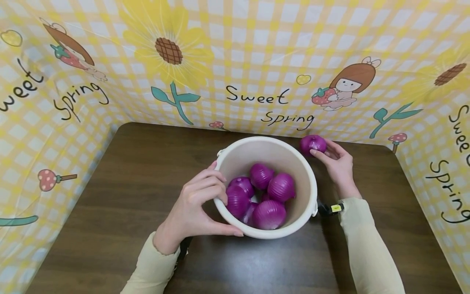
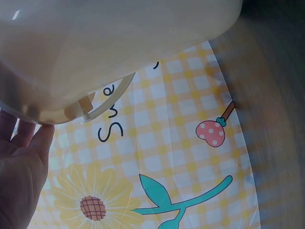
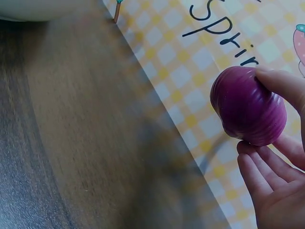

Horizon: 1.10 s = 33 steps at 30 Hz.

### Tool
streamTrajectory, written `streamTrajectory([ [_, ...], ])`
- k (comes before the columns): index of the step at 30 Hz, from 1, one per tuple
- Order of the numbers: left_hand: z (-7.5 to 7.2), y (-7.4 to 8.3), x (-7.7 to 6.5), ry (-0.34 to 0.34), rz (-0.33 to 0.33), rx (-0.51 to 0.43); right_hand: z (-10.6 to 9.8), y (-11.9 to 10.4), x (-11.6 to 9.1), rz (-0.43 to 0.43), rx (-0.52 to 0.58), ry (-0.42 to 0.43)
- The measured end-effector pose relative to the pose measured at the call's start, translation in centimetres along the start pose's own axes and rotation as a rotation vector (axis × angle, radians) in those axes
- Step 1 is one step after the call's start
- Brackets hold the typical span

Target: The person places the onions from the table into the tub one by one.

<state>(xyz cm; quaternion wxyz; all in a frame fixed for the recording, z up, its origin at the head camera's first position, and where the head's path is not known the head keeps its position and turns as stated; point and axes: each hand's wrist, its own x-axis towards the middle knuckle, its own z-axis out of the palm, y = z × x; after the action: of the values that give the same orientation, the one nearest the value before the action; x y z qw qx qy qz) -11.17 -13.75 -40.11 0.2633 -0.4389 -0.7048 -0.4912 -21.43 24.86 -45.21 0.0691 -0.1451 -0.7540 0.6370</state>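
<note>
In the head view a cream bucket [image 1: 312, 179] with several purple onions [image 1: 269, 214] inside stands on the brown table. My left hand [image 1: 198, 204] holds the bucket's left rim, fingers over the edge and thumb along the near side. The left wrist view shows the bucket's outer wall [image 2: 119, 33] and the left hand [image 2: 24, 167] at its rim. Beyond the bucket's right side, my right hand [image 1: 339, 163] pinches another purple onion [image 1: 313, 144] between thumb and fingers. That onion [image 3: 248, 105] hangs above the table in the right wrist view, with the right hand [image 3: 281, 176] around one side.
A yellow checked cloth [image 1: 249, 53] with printed flowers and lettering walls off the back and both sides of the table [image 1: 139, 163]. The bucket's pale handle [image 2: 112, 102] hangs at its side in the left wrist view.
</note>
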Motion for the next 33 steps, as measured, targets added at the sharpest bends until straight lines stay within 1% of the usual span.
streamTrajectory([
  [4, 0.0, 0.0, 0.0, 0.000, 0.002, 0.000, -0.1, -0.3, -0.2, -0.002, 0.050, 0.000],
  [13, 0.0, 0.0, -0.2, 0.000, -0.003, 0.007, -0.1, -1.1, -0.8, -0.061, 0.093, -0.018],
  [18, 0.0, 0.0, -0.2, 0.005, 0.001, 0.008, -0.1, -1.6, -1.2, -0.073, 0.108, -0.029],
  [23, 0.0, -0.1, -0.2, 0.004, 0.003, 0.006, -0.1, -1.9, -1.4, -0.071, 0.107, -0.034],
  [30, 0.0, -0.1, -0.3, 0.000, -0.002, 0.007, 0.0, -2.6, -2.0, -0.094, 0.036, -0.028],
  [33, 0.0, 0.0, -0.3, 0.001, -0.003, 0.005, 0.0, -2.8, -2.2, -0.107, 0.045, -0.036],
])
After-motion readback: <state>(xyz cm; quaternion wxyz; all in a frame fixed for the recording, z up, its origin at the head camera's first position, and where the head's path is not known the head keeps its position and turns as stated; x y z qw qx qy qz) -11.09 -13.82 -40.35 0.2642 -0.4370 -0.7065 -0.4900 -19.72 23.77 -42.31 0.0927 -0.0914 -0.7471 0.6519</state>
